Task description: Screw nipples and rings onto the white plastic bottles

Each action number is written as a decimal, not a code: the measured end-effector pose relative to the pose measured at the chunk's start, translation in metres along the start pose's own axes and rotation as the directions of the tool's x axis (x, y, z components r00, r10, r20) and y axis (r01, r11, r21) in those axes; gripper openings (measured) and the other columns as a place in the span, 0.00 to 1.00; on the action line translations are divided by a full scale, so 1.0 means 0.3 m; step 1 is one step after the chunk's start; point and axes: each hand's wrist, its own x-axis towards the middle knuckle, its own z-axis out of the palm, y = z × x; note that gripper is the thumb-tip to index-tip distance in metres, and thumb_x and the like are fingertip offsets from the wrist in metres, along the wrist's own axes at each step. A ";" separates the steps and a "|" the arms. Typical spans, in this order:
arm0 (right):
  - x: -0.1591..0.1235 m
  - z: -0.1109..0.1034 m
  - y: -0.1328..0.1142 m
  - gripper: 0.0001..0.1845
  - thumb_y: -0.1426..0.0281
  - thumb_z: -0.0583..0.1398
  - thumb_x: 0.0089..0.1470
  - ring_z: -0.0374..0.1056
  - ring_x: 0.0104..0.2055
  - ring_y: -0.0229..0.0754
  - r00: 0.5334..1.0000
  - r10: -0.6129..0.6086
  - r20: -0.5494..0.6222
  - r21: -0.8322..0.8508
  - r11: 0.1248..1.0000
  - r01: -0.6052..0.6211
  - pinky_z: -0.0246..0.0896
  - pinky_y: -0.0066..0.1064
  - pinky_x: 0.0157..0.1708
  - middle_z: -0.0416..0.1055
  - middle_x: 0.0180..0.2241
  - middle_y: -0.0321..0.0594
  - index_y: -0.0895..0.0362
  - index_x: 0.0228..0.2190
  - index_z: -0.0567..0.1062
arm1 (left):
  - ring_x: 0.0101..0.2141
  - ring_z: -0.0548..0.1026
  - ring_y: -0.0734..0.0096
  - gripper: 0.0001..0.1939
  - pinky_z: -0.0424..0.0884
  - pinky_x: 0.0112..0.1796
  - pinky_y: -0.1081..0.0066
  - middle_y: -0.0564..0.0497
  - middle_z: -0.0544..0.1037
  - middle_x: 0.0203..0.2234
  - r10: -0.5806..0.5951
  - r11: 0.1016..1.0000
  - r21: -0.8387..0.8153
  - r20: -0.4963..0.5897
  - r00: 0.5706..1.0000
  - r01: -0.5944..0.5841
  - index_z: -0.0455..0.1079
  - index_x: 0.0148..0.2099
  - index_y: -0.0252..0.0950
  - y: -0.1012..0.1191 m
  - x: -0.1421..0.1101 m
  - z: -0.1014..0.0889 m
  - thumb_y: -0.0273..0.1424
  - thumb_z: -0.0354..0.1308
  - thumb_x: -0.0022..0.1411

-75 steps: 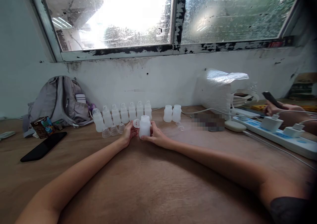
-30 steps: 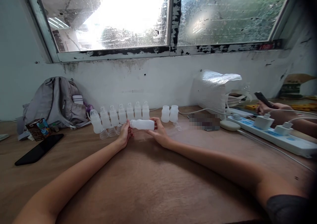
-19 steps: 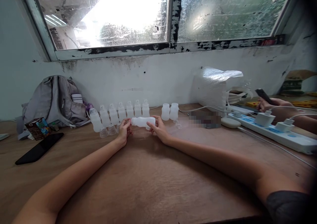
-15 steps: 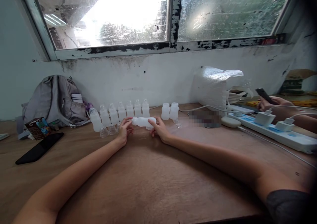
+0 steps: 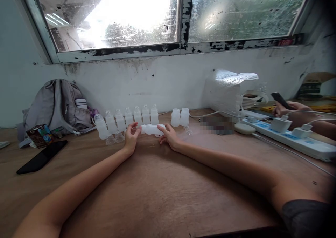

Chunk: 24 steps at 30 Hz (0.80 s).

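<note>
Head view: a light, smooth bottle held on its side

The frosted bottle (image 5: 152,129) lies sideways between the hands, toward the table's (image 5: 168,196) back edge, its neck pointing left. The right hand (image 5: 170,138) holds it at the base end, thumb on top. The left hand (image 5: 129,138) is loosely curled at the neck; whether its fingertips grip, I cannot tell. Capped bottles (image 5: 154,117) stand just behind, and two open bottles (image 5: 184,117) to the right.

It looks hollow and light, probably fairly stiff plastic, unlikely to shatter but slippery where smooth. The waist and base seem the surest holds; the narrow neck suits fingertips, pressed gently.
</note>
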 end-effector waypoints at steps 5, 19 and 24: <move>0.004 -0.003 0.005 0.17 0.59 0.59 0.47 0.63 0.15 0.31 1.000 0.002 -0.010 0.026 1.000 -0.002 0.61 0.23 0.10 0.65 0.25 0.33 0.55 0.34 0.61 | 0.26 0.69 0.72 0.15 0.62 0.22 0.76 0.50 0.70 0.24 -0.089 0.996 0.019 0.022 0.996 0.088 0.65 0.36 0.32 -0.009 0.006 0.000 0.38 0.59 0.48; 0.009 -0.004 0.009 0.15 0.61 0.58 0.48 0.63 0.14 0.33 1.000 0.016 -0.023 0.078 0.997 -0.014 0.61 0.24 0.10 0.65 0.20 0.32 0.56 0.31 0.59 | 0.32 0.69 0.73 0.15 0.65 0.32 0.74 0.50 0.72 0.30 -0.074 0.997 -0.020 0.124 0.990 0.077 0.68 0.36 0.33 -0.018 0.008 0.002 0.33 0.61 0.45; 0.012 -0.005 0.010 0.14 0.60 0.57 0.49 0.62 0.13 0.33 0.999 0.022 -0.027 0.081 0.997 -0.020 0.58 0.23 0.08 0.63 0.17 0.30 0.56 0.29 0.58 | 0.36 0.69 0.72 0.13 0.65 0.37 0.74 0.50 0.72 0.35 -0.070 0.997 -0.021 0.161 0.984 0.074 0.68 0.39 0.35 -0.006 0.000 0.004 0.34 0.58 0.49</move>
